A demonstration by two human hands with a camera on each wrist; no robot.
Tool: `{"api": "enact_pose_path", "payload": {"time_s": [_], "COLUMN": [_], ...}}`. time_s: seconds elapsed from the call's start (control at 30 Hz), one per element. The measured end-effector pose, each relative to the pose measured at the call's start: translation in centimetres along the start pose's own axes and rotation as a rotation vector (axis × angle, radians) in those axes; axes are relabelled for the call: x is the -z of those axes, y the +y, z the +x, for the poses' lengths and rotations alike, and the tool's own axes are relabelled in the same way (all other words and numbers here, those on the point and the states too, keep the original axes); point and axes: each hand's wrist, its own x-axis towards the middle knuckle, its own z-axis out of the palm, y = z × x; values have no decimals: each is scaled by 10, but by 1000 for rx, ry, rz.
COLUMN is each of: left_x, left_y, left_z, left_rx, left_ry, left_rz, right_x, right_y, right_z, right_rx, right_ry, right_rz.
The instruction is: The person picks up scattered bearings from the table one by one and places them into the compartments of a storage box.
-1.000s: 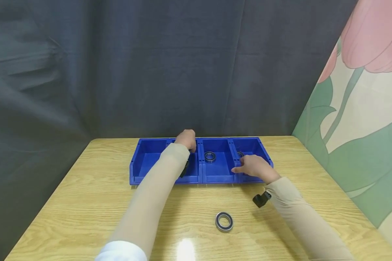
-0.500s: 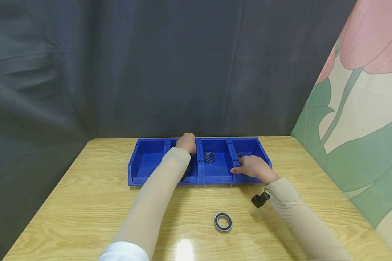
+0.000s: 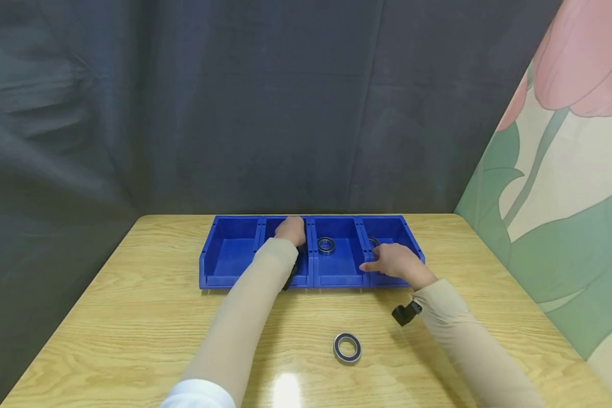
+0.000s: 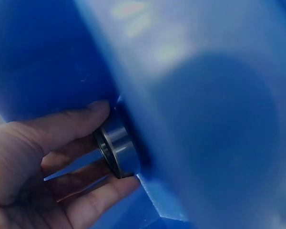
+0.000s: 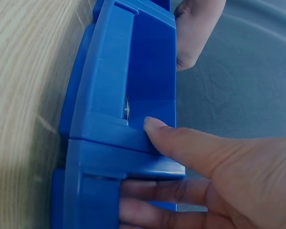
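Observation:
My left hand (image 3: 291, 230) reaches into the second blue bin from the left. In the left wrist view, its thumb and fingers pinch a ball bearing (image 4: 120, 148) by the edge, close against the bin's blue wall. My right hand (image 3: 395, 260) grips the double wall between the third and fourth bins, thumb (image 5: 169, 138) on one side and fingers on the other. One bearing (image 3: 326, 245) lies flat in the third bin (image 3: 340, 277). Another bearing (image 3: 374, 242) shows partly in the fourth bin, behind my right hand.
A larger bearing (image 3: 347, 348) lies on the wooden table (image 3: 107, 328) in front of the bins. The leftmost bin (image 3: 233, 258) stands at the row's end. A dark curtain (image 3: 260, 113) hangs behind, and a flower-painted wall (image 3: 576, 226) borders the right.
My left hand has come slightly nearer to me within the second bin. My right hand keeps its grip on the bin walls.

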Motion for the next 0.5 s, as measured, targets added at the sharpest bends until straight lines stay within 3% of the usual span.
{"api": "enact_pose_path", "payload": {"time_s": [0.5], "left_x": [-2], "left_y": [1], "left_z": [-7], "left_rx": [2], "left_ry": [3], "left_rz": [-12], "right_x": [0], "right_y": [1], "right_z": [0], "right_rx": [10], "right_ry": [1], "right_rz": [8]}}
